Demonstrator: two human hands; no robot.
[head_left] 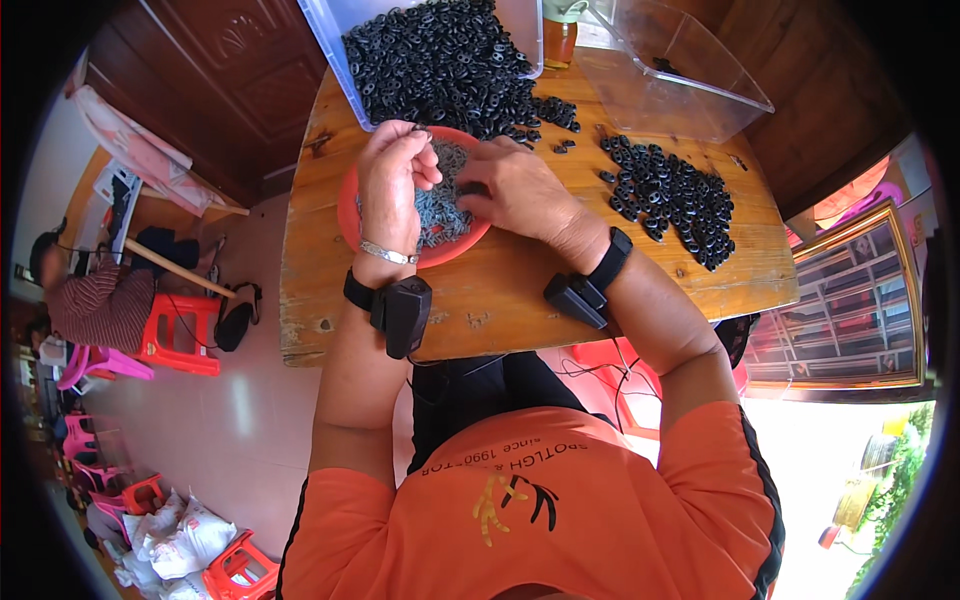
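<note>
Both of my hands are over a red round basin (350, 222) full of small grey, screw-like metal pieces (440, 215). My left hand (392, 185) is raised above the basin's left side, its fingers curled and pinching a small dark piece (421, 131) at the fingertips. My right hand (520, 190) bends over the basin's right rim, thumb and fingers closed around a small black oval part (473, 188). Beyond the basin, a clear plastic bin (345, 75) holds a great heap of black oval parts (430, 60) with holes; some spill onto the table.
On the wooden table (540, 290), a pile of black parts (670, 195) lies to the right. Behind it stands a clear tub (690, 110), and a jar of amber liquid (561, 40) is by the bin. A person (105, 305) sits at far left near red stools (180, 330).
</note>
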